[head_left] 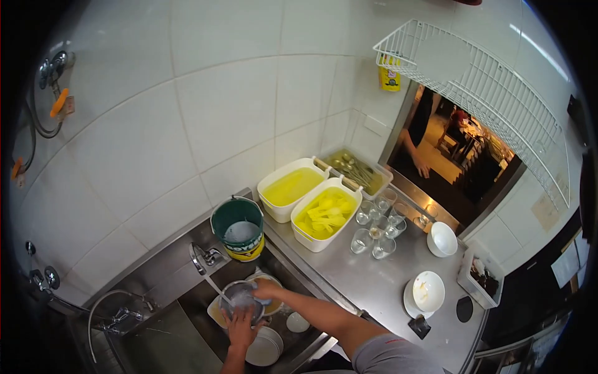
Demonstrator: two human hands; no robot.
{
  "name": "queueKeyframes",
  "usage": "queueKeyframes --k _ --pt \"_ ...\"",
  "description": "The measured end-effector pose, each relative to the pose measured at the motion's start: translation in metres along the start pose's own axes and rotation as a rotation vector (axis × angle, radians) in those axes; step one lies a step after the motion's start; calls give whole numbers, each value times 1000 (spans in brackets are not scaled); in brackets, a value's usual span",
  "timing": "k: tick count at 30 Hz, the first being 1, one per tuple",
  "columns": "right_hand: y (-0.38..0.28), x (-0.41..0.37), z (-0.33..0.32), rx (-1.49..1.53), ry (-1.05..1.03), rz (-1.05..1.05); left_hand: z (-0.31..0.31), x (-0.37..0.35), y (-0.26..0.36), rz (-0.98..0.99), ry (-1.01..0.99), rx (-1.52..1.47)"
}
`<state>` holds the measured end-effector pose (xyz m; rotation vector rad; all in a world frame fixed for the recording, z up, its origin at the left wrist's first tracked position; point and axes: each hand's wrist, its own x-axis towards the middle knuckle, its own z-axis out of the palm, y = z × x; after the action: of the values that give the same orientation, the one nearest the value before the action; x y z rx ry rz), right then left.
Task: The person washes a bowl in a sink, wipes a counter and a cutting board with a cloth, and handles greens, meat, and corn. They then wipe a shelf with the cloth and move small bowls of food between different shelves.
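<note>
Far left of the sink (193, 308), a hose tap (106, 311) curves over the steel drainer. At the sink's back edge the tap (200, 257) runs a thin stream down into a bowl (240, 298), which is held over the basin.

The left hand (240, 330) comes up from the near side, its fingers spread and clasped on the bowl's near rim. The right hand (268, 290) reaches across from the right. Its fingers are curled over the far rim on what looks like a bluish cloth (258, 300), though the grip itself is too small to make out fully.

Under the bowl sits a yellowish tray (218, 313), and a stack of plates (265, 348) fills the sink's near corner beside a small dish (298, 322). A green bucket (238, 227) stands on the sink's back ledge.

Right of the sink, the counter (349, 274) carries two white tubs (324, 215) of yellow liquid, a cutlery tub (358, 169), a cluster of glasses (374, 230) and two white bowls (436, 265). Beyond that is a hatch where another person's arm (414, 146) shows.

The main risk, as I judge it, is a slip. The bowl is wet and gripped only at its rims, so it could drop onto the plates below and chip. The stream striking the curved inside may also splash over the sink's edge toward the glasses.
</note>
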<state>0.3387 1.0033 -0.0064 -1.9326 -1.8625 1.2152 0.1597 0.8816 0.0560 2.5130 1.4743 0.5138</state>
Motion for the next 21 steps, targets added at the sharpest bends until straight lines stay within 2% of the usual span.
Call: queueKeyframes --k 1,4,6,7,8,10,11,14,15,16,17,18,19,20,21 --pt "-5 7 -4 -22 21 -14 26 2 -20 -55 -208 -55" --pt "-46 -17 -34 343 162 -22 44 24 -33 -579 -216 -515" --pt "-42 -43 1 363 241 -336 62 33 -56 -810 92 -1117" --pt "-43 -62 23 202 421 -576 68 38 -65 -914 261 -1411" --pt "-46 -76 38 31 598 -810 64 42 -67 -948 314 -1517" --pt "-52 -83 41 -90 564 -866 38 50 -59 -1020 424 -1736" --pt "-50 -82 45 -146 541 -888 32 48 -57 -987 385 -1833" --pt "-24 -8 70 325 416 -596 16 43 -36 -1038 360 -1479" --pt "-3 5 76 533 294 -401 21 35 -45 -1159 349 -1427" --pt "16 20 81 733 174 -208 20 32 -45 -1118 358 -1466" --pt "18 22 92 862 166 -80 14 35 -47 -1066 368 -1505" --pt "19 23 102 996 174 50 9 41 -48 -1011 385 -1553" --pt "18 5 135 1060 297 125 -3 53 -38 -1009 440 -1559" --pt "17 -14 160 1114 422 207 15 50 -46 -969 457 -1571" --pt "5 -29 171 1088 506 189 44 47 -64 -925 473 -1584"
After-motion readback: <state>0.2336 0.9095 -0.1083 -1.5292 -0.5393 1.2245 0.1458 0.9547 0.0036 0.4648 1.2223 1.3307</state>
